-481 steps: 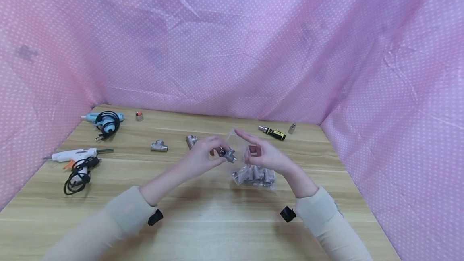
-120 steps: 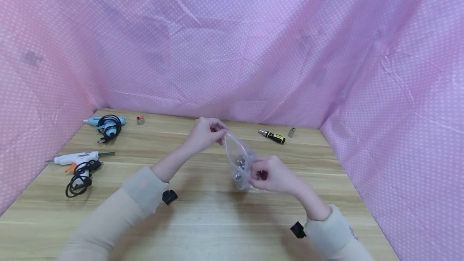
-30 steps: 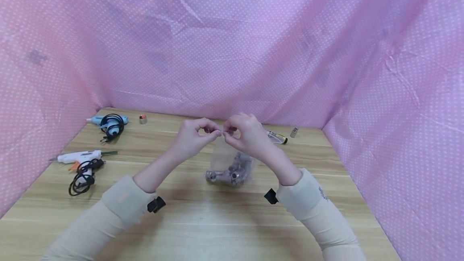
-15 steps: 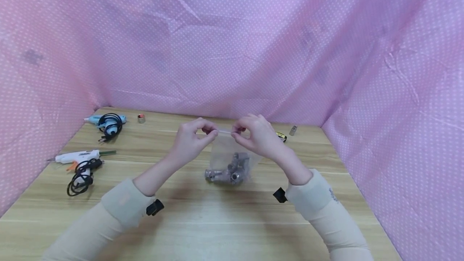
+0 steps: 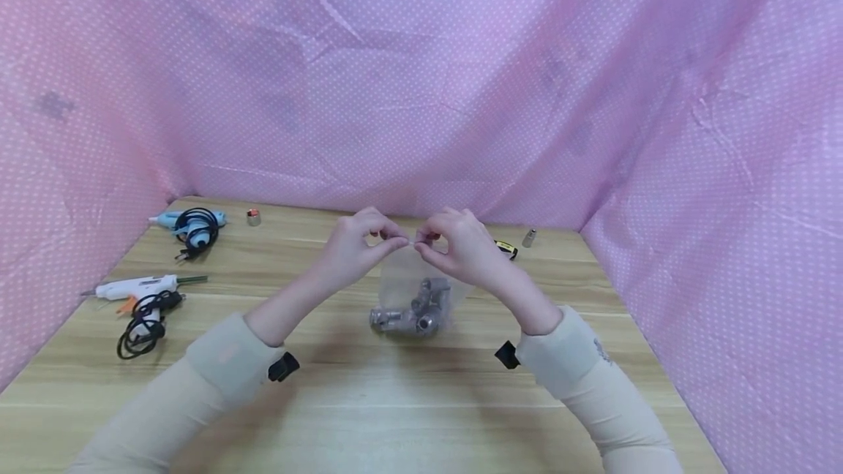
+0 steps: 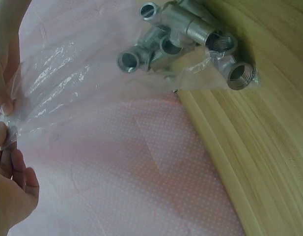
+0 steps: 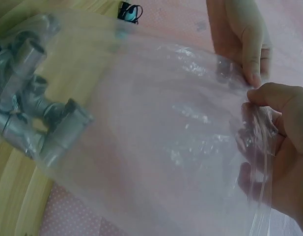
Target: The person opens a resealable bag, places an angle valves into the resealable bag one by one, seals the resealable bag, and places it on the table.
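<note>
Both hands pinch the top edge of a clear plastic bag (image 5: 415, 280): the left hand (image 5: 358, 247) and the right hand (image 5: 457, 243) meet almost fingertip to fingertip above the worktop (image 5: 408, 401), each with thumb and forefinger closed on the thin film, the other fingers curled loosely behind. From the right wrist view the right hand's fingertips (image 7: 261, 96) press a crumpled strip of the bag's mouth, with the left hand's fingers just beside them.

The bag hangs from this grip while its lower end rests on the worktop, weighed down by a cluster of metal pipe fittings (image 5: 411, 313). Judging by the hold, the mouth of the bag is being pressed shut; doing it well likely means keeping the two layers lined up flat and working along the strip, since the film wrinkles easily (and the heavy load below pulls it taut).

Glossy, creased film lets everything inside show through. Dull grey and cylindrical, the fittings (image 6: 190, 39) have open threaded ends, some joined at right angles. Pale wood grain runs along the worktop. Farther out lie a white glue gun (image 5: 135, 287) with a black cord, a blue glue gun (image 5: 191, 224), a screwdriver (image 5: 503, 249) partly hidden, and pink dotted cloth (image 5: 421, 79) all round.
</note>
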{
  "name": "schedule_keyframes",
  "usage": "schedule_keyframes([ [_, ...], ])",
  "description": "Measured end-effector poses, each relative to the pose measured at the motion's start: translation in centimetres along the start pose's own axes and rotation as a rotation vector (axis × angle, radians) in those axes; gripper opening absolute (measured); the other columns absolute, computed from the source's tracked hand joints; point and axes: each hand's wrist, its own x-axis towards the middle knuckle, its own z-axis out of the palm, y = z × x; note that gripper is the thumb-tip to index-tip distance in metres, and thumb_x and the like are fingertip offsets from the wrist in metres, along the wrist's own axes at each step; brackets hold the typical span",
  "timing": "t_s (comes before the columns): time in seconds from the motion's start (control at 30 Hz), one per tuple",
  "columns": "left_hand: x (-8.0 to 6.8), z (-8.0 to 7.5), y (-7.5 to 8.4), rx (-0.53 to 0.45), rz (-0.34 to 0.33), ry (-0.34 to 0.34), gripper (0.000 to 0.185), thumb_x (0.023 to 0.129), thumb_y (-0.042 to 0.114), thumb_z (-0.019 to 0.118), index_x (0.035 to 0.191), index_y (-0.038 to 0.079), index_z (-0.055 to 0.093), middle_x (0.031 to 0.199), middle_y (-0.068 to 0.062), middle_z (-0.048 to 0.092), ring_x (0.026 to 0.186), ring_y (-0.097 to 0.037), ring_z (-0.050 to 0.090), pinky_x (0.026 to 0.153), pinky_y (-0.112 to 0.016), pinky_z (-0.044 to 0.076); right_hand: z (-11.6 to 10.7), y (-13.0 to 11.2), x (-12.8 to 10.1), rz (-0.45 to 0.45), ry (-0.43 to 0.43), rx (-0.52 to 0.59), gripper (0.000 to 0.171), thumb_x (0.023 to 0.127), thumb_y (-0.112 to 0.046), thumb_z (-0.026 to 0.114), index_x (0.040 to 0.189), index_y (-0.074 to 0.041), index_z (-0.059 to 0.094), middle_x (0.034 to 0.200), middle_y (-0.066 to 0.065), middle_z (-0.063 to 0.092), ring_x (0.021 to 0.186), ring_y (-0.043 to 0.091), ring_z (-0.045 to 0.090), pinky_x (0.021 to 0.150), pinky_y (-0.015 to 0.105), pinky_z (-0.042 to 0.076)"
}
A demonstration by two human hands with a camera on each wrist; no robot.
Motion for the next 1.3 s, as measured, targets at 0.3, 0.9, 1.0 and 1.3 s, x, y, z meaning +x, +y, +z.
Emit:
schedule_keyframes([
  [0.3, -0.1, -0.2, 0.5, 0.130, 0.136, 0.085, 0.009, 0.074, 0.010, 0.078, 0.078, 0.006, 0.071, 0.074, -0.002, 0.063, 0.074, -0.015, 0.053, 0.072, -0.031, 0.042, -0.7, 0.3, -0.3, -0.006, -0.052, -0.082, 0.006, 0.084, -0.018, 0.071, 0.085, -0.014, 0.067, 0.084, -0.004, 0.067, 0.080, 0.014, 0.056, 0.067, 0.029, 0.035],
  [0.9, 0.4, -2.0, -1.2, 0.163, 0.115, 0.081, 0.009, 0.072, 0.007, 0.079, 0.076, 0.006, 0.071, 0.073, -0.003, 0.064, 0.073, -0.018, 0.053, 0.070, -0.029, 0.043, -1.6, 3.4, -2.1, 0.071, -0.047, -0.100, 0.009, 0.083, -0.017, 0.072, 0.086, -0.010, 0.067, 0.083, 0.000, 0.069, 0.079, 0.020, 0.057, 0.075, 0.039, 0.042],
  [1.0, 0.2, -2.2, -1.5, 0.173, 0.097, 0.079, 0.009, 0.073, 0.008, 0.079, 0.076, 0.006, 0.071, 0.074, -0.003, 0.064, 0.073, -0.017, 0.052, 0.068, -0.028, 0.043, -1.9, 3.8, -2.5, 0.075, -0.040, -0.097, 0.010, 0.083, -0.018, 0.071, 0.086, -0.010, 0.067, 0.083, 0.000, 0.069, 0.079, 0.019, 0.057, 0.070, 0.035, 0.040],
  [1.3, -0.3, -2.7, -2.1, 0.201, 0.066, 0.083, 0.008, 0.074, 0.010, 0.078, 0.077, 0.006, 0.071, 0.075, -0.004, 0.064, 0.072, -0.021, 0.053, 0.064, -0.026, 0.042, -2.5, 5.2, -3.9, 0.116, -0.022, -0.062, 0.007, 0.082, -0.016, 0.072, 0.083, -0.011, 0.067, 0.080, -0.001, 0.068, 0.080, 0.017, 0.057, 0.069, 0.035, 0.040],
])
